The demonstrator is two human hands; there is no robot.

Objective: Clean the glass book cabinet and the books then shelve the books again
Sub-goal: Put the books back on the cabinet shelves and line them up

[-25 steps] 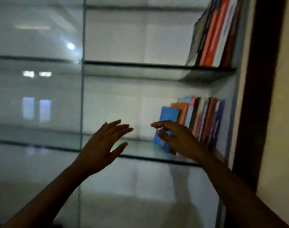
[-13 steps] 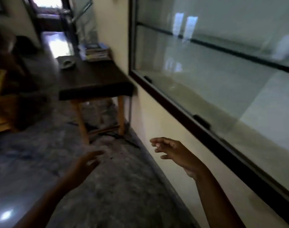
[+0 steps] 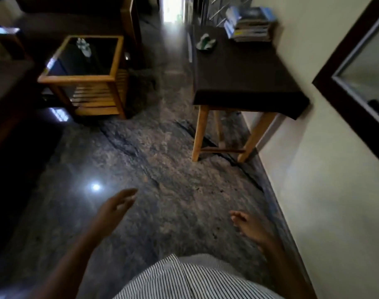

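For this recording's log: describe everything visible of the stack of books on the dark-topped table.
The stack of books lies flat at the far right corner of the dark-topped table with pale wooden legs, close to the cream wall. Several volumes are piled unevenly, edges misaligned. The top cover looks blue with a darker picture; pale page edges face the camera. Titles are too blurred to read. Only the table visibly touches it.

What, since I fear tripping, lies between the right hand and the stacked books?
Head view: between right hand and books, bare floor, then the dark tabletop.
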